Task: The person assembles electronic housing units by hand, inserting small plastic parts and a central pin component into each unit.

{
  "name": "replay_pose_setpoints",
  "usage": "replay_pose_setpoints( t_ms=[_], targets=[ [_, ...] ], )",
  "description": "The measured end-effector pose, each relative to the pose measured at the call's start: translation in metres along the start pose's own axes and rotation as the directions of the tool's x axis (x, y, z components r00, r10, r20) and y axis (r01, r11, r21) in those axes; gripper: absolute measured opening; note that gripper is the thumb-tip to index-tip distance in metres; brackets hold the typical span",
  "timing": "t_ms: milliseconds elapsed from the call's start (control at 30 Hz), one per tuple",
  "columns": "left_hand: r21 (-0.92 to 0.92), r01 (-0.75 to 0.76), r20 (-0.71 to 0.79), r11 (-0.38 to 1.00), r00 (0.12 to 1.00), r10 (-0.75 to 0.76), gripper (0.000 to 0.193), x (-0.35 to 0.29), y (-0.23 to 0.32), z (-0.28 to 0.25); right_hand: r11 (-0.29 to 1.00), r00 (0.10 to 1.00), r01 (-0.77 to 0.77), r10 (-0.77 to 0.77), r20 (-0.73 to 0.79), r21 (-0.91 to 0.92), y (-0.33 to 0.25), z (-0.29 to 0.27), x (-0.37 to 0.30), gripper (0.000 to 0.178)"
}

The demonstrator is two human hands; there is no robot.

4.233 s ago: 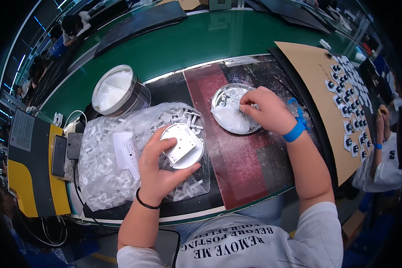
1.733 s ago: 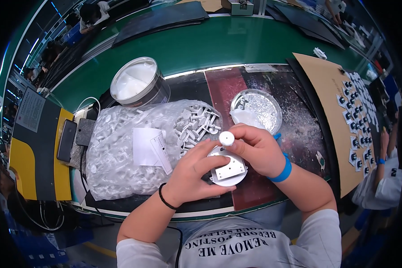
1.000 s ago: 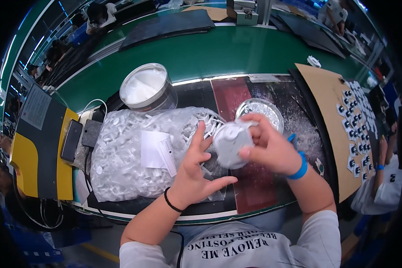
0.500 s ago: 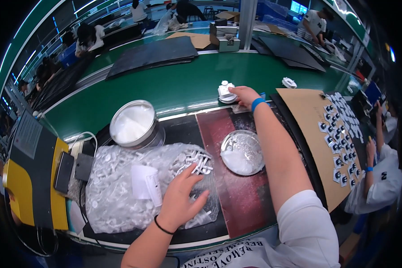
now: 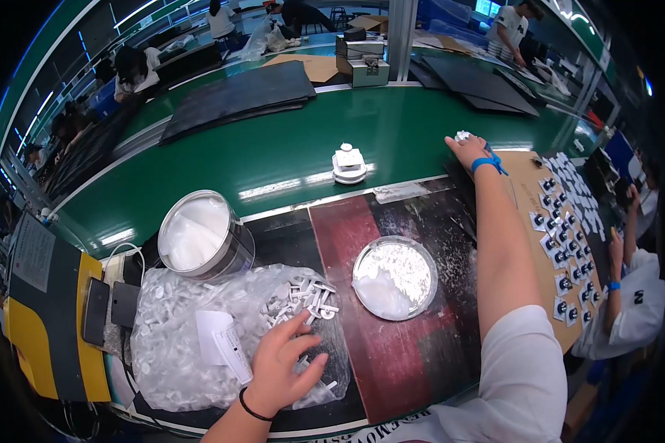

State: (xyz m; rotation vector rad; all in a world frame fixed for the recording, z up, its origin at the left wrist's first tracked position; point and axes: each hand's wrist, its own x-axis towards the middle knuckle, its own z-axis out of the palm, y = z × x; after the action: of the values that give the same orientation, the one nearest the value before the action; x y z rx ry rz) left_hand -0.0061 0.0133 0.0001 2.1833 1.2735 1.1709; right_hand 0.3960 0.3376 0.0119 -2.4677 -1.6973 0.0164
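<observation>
Bench seen from where I stand, nearest part first. The left hand [image 5: 284,362], its fingers spread apart and apparently holding nothing, is poised at the mouth of the clear bag [image 5: 174,358], beside the loose white stemmed parts [image 5: 303,299]; whether it touches the plastic I cannot tell. Its posture is much as it was half a second ago. To its right, the round dish [image 5: 431,258] is now clear of the right forearm, which overlapped its edge in the preceding view.

Farther off, the principal change: the white assembly [image 5: 349,166], lately in the right hand, now stands alone on the green surface [image 5: 258,159], a small toothed disc at its far end. Work on that unit appears, for the present, to be finished. The right hand [image 5: 471,150] has passed to a second white piece [image 5: 462,136], near the far edge of the cardboard sheet [image 5: 521,171]. Its fingers are bent about the piece, largely hiding it; whether they are clamped I cannot tell.
</observation>
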Motion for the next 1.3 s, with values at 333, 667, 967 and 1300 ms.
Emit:
replay_pose_setpoints(
  t_ms=[333,667,967,1300],
  targets=[
    [0.048,-0.062,0.049,0.997,0.997,0.059,0.018,0.004,0.004,-0.001,0.985,0.986,0.101,-0.081,0.143,-0.138,-0.036,-0.012,-0.013,0.062],
    [0.004,-0.047,0.112,0.999,0.993,0.046,0.017,-0.001,0.007,0.0,0.905,0.884,0.404,-0.35,-0.31,0.13,-0.062,-0.019,-0.054,0.037],
    [0.0,-0.272,-0.074,0.962,0.96,0.271,0.08,-0.024,0.009,0.006,-0.015,0.342,0.173,-0.937,-0.074,0.985,-0.08,-0.089,-0.26,0.036],
    [-0.199,-0.352,0.166,0.914,0.907,0.386,0.076,-0.026,0.044,0.011,0.072,0.33,-0.349,-0.924,0.195,0.934,-0.047,-0.039,-0.397,0.039]
  ],
)
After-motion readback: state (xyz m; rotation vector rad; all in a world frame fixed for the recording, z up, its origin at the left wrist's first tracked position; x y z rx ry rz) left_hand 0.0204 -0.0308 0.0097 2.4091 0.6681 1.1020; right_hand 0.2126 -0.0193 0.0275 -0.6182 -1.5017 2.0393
